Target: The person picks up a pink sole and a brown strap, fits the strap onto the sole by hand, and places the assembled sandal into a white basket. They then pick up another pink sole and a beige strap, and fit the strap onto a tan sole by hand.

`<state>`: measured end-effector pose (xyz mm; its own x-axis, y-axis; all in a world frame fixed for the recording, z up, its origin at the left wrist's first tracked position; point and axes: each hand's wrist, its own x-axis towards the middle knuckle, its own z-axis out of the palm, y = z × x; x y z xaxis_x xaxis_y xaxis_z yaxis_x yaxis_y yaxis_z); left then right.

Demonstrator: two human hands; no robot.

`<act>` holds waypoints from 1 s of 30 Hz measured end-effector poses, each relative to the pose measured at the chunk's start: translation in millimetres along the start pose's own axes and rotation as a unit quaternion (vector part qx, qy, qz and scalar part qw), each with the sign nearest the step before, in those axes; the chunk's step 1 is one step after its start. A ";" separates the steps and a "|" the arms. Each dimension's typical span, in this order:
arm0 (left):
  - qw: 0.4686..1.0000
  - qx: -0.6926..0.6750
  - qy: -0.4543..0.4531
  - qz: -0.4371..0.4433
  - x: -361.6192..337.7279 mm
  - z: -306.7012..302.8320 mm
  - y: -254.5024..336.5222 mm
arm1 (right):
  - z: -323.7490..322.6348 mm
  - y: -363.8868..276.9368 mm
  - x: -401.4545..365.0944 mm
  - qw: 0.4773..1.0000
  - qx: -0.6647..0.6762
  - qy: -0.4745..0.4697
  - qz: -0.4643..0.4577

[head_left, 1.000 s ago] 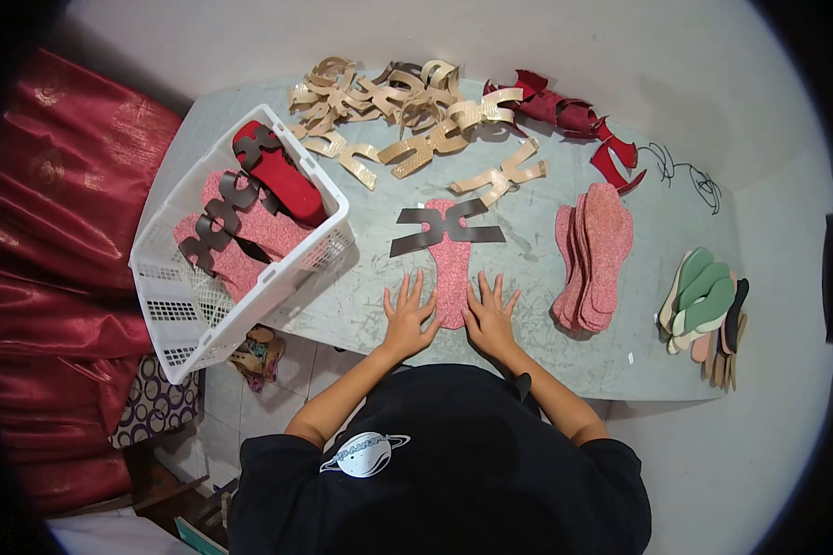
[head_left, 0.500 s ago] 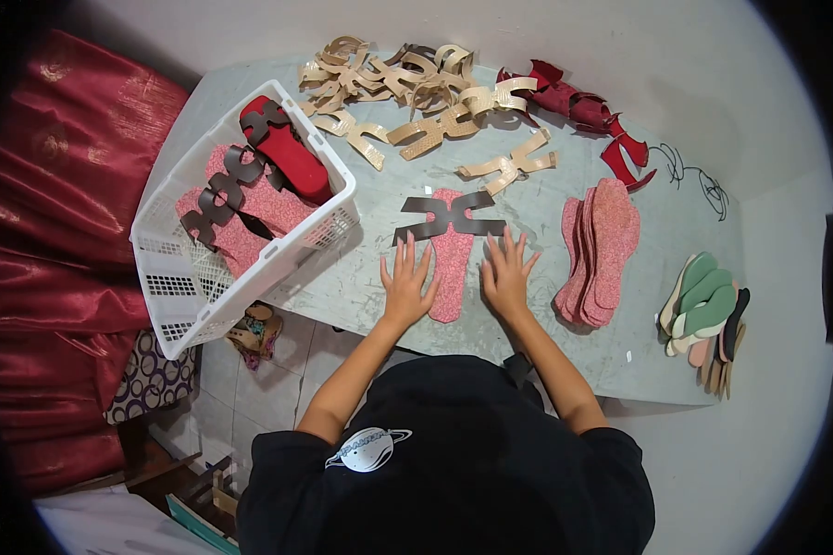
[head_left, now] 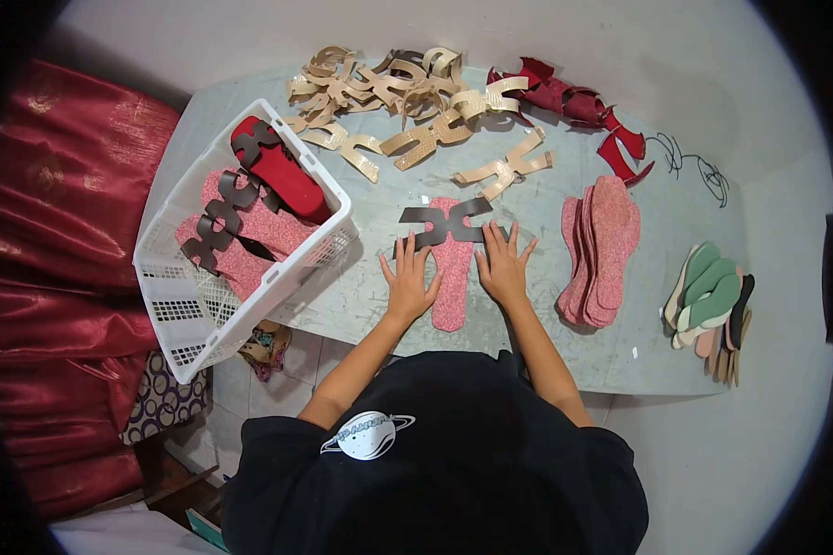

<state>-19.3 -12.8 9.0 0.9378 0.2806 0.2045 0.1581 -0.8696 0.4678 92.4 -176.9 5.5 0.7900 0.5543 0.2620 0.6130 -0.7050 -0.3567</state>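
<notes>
A pink speckled insole (head_left: 450,291) lies flat on the table in front of me, its narrow end towards my body. Across its upper part rests a dark brown H-shaped shoe strap (head_left: 447,225), its four ends spread out past the insole's sides. My left hand (head_left: 410,287) lies with fingers spread to the left of the insole, fingertips on the strap's lower left end. On the other side, my right hand (head_left: 504,273) is also spread flat, its fingertips over the strap's lower right end. Neither hand grips anything.
At left stands a white plastic basket (head_left: 250,319) holding pink insoles, dark straps and a red sole (head_left: 292,180). Beige straps (head_left: 426,139) and red straps (head_left: 583,106) lie at the back. A pink insole stack (head_left: 606,245) and green insoles (head_left: 711,282) are to the right.
Both hands have moved slightly forward over the strap's lower ends, so the fingertips now overlap them. The whole view has shifted a little.
</notes>
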 end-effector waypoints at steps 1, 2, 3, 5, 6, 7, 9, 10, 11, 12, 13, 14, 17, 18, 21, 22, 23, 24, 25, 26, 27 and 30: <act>1.000 -0.001 -0.001 -0.006 0.9 -0.1 0.2 | 0.4 0.3 -0.2 1.000 0.001 0.000 0.004; 1.000 -0.001 -0.004 -0.004 1.6 -0.8 0.3 | 0.5 0.8 0.3 1.000 0.020 0.007 0.008; 1.000 -0.003 -0.008 -0.009 1.8 -1.1 0.1 | -0.8 -0.2 0.6 0.999 0.040 0.013 0.011; 1.000 -0.005 -0.012 -0.012 3.1 -1.9 -1.0 | -4.0 -1.9 0.7 0.998 0.050 0.023 0.009; 1.000 -0.006 -0.018 -0.014 3.3 -1.7 -1.4 | -5.1 -2.0 0.2 0.998 0.058 0.031 0.004; 1.000 -0.007 -0.023 -0.017 3.5 -1.2 -1.6 | -3.6 -0.3 -1.0 0.998 0.057 0.031 0.004; 0.999 -0.014 -0.027 -0.022 2.9 -2.0 -0.7 | -0.8 2.8 -1.4 0.994 0.100 0.037 0.015; 0.999 -0.020 -0.031 -0.027 4.3 -2.9 -0.3 | -0.7 3.2 -1.0 0.994 0.100 0.039 0.013; 0.999 -0.020 -0.029 -0.027 5.5 -3.2 0.0 | -0.3 3.2 -2.0 0.993 0.111 0.040 0.018; 0.999 -0.023 -0.022 -0.031 5.1 -2.5 -0.2 | 0.0 3.0 -3.2 0.991 0.124 0.040 0.023; 0.999 -0.025 -0.016 -0.035 3.8 -1.9 -0.6 | 0.6 3.3 -4.1 0.991 0.124 0.039 0.023; 0.999 -0.025 -0.016 -0.036 2.4 -1.2 -1.1 | 1.1 3.9 -5.3 0.990 0.132 0.046 0.022; 0.999 -0.029 -0.007 -0.039 3.1 -1.3 -1.5 | -0.5 5.1 -6.0 0.987 0.151 0.058 0.022; 0.999 -0.033 -0.001 -0.040 3.0 -2.0 -1.2 | -2.2 4.3 -5.8 0.985 0.161 0.062 0.023; 0.998 -0.036 0.004 -0.044 2.4 -3.0 -1.2 | -6.0 1.6 -6.1 0.982 0.173 0.065 0.029; 0.998 -0.037 0.001 -0.048 2.6 -2.4 -1.5 | -4.9 1.6 -6.5 0.982 0.172 0.068 0.028; 0.998 -0.038 0.004 -0.046 2.5 -1.8 -1.4 | -3.6 2.2 -7.0 0.983 0.167 0.067 0.027; 0.998 -0.034 0.013 -0.042 2.1 -0.8 -2.2 | -3.6 2.7 -6.2 0.984 0.161 0.067 0.027; 0.999 -0.030 0.022 -0.038 1.6 -0.3 -3.4 | -3.8 3.2 -5.2 0.984 0.160 0.069 0.025; 0.999 -0.030 0.024 -0.037 0.6 0.2 -4.7 | -3.7 3.0 -5.3 0.984 0.161 0.069 0.025; 0.999 -0.030 0.022 -0.036 -2.0 1.5 -6.2 | -3.9 2.6 -7.9 0.984 0.162 0.068 0.026; 0.999 -0.024 0.028 -0.034 1.2 3.1 -8.1 | -3.5 3.7 -7.8 0.985 0.161 0.061 0.021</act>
<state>-18.5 -6.7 2.8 0.9064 0.3623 0.2171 0.2054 -0.8272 0.5231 88.5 -185.4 5.3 0.8222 0.4569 0.3393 0.5592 -0.5377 -0.6310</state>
